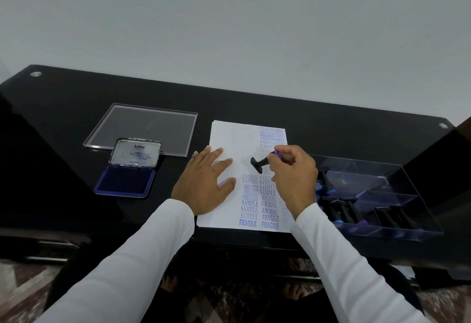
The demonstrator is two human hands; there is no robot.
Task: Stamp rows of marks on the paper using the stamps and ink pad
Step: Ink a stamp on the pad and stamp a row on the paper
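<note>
On near edge of counter, paper is lying, stamped rows filling its near part. Left hand is pressing flat on paper, fingers straight and spread apart. Just right of it, right hand is gripping stamp, fingers curled around purple handle; long axis is tilting, black base pointing left toward blank middle band. Ink pad is lying open well to left, nearer left hand. Far right, tray is holding more stamps.

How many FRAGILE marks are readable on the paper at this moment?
3. One FRAGILE mark sits at the bottom of the paper, two more stacked beside it. The right hand may hide others.
</note>
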